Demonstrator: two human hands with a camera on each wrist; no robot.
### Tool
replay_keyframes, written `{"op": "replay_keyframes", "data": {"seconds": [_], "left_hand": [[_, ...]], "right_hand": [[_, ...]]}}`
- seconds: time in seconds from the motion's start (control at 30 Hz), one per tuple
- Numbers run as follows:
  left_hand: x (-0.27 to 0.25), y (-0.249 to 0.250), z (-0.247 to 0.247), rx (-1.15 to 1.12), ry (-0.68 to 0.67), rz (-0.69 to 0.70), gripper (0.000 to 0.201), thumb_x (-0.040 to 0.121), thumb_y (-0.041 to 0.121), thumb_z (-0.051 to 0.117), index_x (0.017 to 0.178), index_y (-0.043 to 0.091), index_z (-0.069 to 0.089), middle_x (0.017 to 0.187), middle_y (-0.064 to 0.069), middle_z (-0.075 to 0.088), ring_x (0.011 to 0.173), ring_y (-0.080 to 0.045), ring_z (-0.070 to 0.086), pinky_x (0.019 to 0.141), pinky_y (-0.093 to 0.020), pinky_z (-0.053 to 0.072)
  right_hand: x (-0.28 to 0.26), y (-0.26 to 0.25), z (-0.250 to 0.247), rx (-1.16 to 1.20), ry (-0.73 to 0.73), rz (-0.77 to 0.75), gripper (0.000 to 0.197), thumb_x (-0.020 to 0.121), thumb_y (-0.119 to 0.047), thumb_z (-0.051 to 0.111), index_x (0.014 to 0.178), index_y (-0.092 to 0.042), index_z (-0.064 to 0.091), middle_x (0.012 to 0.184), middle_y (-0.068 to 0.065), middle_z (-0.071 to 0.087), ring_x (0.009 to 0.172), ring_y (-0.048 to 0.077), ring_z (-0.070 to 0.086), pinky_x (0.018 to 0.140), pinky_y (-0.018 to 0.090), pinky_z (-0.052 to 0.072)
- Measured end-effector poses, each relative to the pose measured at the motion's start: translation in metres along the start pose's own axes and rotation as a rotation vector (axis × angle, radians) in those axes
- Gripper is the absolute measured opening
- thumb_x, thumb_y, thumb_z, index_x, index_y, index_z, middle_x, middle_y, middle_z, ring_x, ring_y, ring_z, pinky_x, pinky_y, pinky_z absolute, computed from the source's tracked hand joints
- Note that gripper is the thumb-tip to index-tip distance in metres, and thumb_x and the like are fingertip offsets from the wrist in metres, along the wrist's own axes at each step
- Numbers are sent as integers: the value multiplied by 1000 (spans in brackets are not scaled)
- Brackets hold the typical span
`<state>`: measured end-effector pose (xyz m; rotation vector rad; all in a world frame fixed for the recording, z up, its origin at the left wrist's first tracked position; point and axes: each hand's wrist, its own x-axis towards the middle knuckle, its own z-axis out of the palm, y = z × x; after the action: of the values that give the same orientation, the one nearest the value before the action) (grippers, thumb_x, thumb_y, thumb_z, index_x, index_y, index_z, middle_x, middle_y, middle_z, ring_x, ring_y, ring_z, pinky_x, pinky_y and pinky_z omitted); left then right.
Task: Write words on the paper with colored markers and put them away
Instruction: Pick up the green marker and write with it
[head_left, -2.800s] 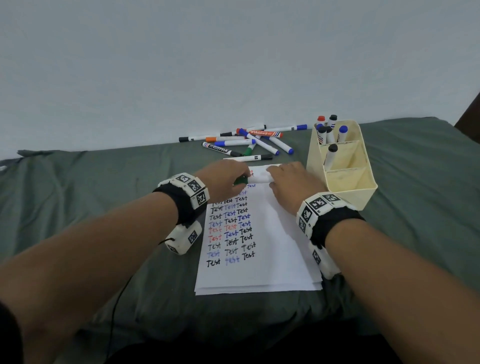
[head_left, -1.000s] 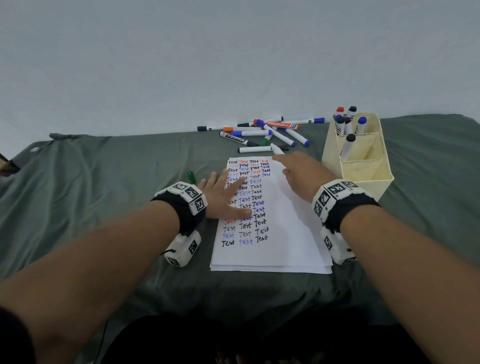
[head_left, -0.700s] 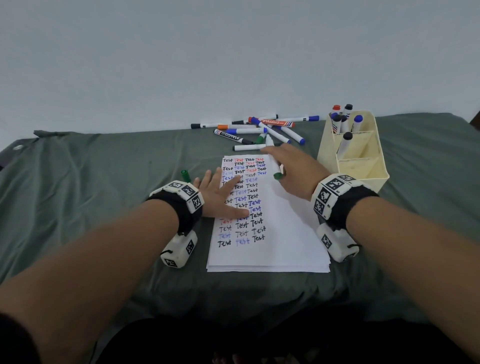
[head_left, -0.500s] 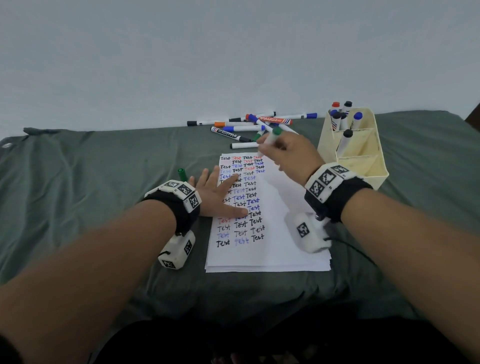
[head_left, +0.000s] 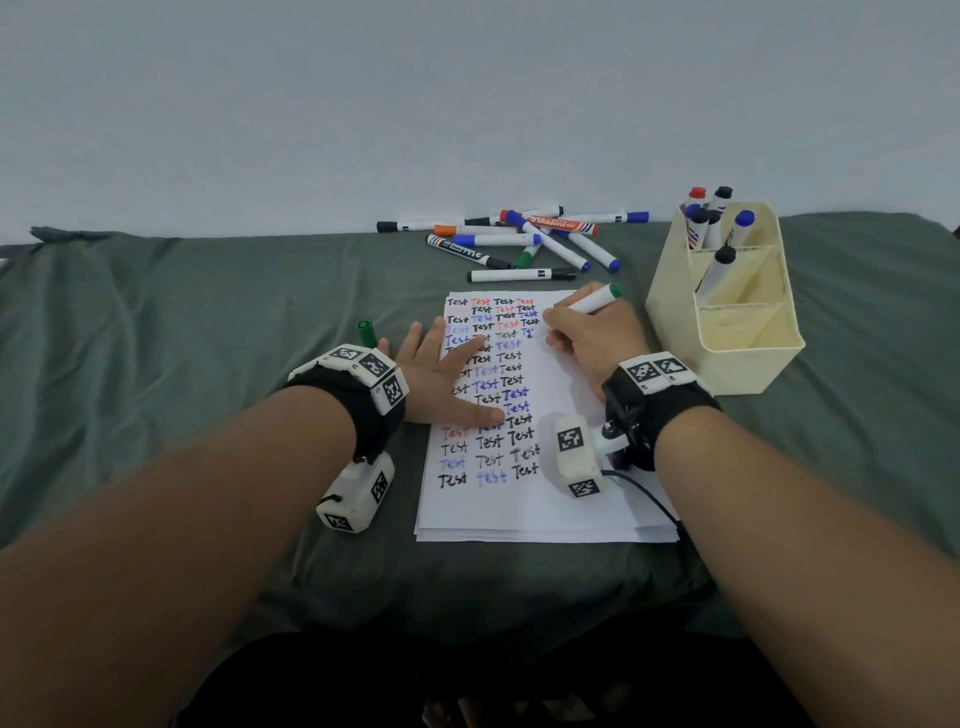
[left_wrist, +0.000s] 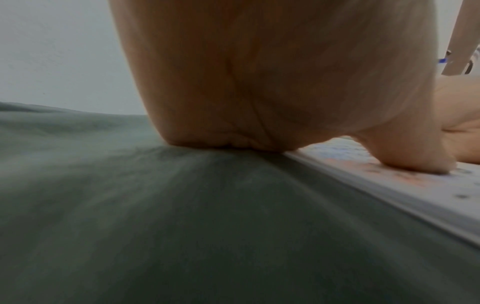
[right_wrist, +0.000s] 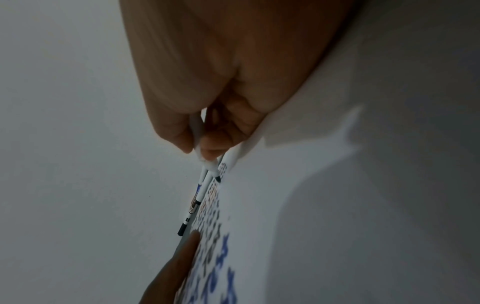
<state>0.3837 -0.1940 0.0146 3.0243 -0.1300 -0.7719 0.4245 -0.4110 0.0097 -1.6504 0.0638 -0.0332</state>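
A white sheet of paper (head_left: 561, 467) lies on the green cloth, its left columns filled with "Test" in black, blue and red. My right hand (head_left: 587, 332) pinches a white marker with a green end (head_left: 597, 300), tip down on the paper near the upper rows; the right wrist view shows the marker (right_wrist: 207, 162) between fingertips and its dark tip on the paper (right_wrist: 337, 205). My left hand (head_left: 441, 374) lies flat with spread fingers on the paper's left edge, thumb pressing the sheet (left_wrist: 415, 185). A green cap (head_left: 365, 331) stands beside the left hand.
Several loose markers (head_left: 519, 241) lie in a pile beyond the paper by the wall. A cream holder (head_left: 727, 312) with several markers upright in its far compartments stands right of the paper. Green cloth (head_left: 156, 364) covers the surface.
The right hand lifted the uncapped green marker, turned it and brought its tip down on the paper. The left hand moved from the marker's cap to lie flat on the sheet.
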Motion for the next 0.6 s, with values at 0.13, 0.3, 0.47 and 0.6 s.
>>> {"op": "replay_keyframes", "data": {"seconds": [0.13, 0.3, 0.47, 0.6], "left_hand": [[0, -1, 0, -2, 5, -3, 124, 42, 107, 33, 143, 57, -19, 161, 4, -29, 148, -28, -26, 113, -62, -12], [-2, 1, -1, -1, 4, -11, 123, 43, 106, 35, 144, 57, -18, 161, 3, -28, 148, -28, -25, 113, -62, -11], [-4, 2, -2, 0, 4, -13, 121, 49, 104, 37, 145, 56, -17, 161, 2, -29, 148, -28, -25, 114, -62, -11], [-5, 3, -3, 2, 2, -14, 119, 52, 103, 38, 146, 55, -17, 161, 2, -29, 148, -28, -25, 115, -62, -11]], "right_hand": [[3, 4, 0, -61, -3, -3, 15, 83, -11, 75, 76, -15, 62, 65, 5, 69, 56, 13, 66, 58, 25, 54], [4, 5, 1, -111, -36, -6, 14, 78, -13, 72, 72, -18, 60, 60, 3, 68, 56, 15, 65, 59, 29, 53], [5, 6, 1, -49, -12, -3, 17, 80, -12, 76, 72, -18, 62, 64, 6, 71, 58, 15, 68, 57, 24, 53], [5, 7, 0, -38, -50, 1, 12, 83, -12, 78, 79, -15, 67, 72, 8, 74, 64, 17, 71, 63, 26, 57]]}}
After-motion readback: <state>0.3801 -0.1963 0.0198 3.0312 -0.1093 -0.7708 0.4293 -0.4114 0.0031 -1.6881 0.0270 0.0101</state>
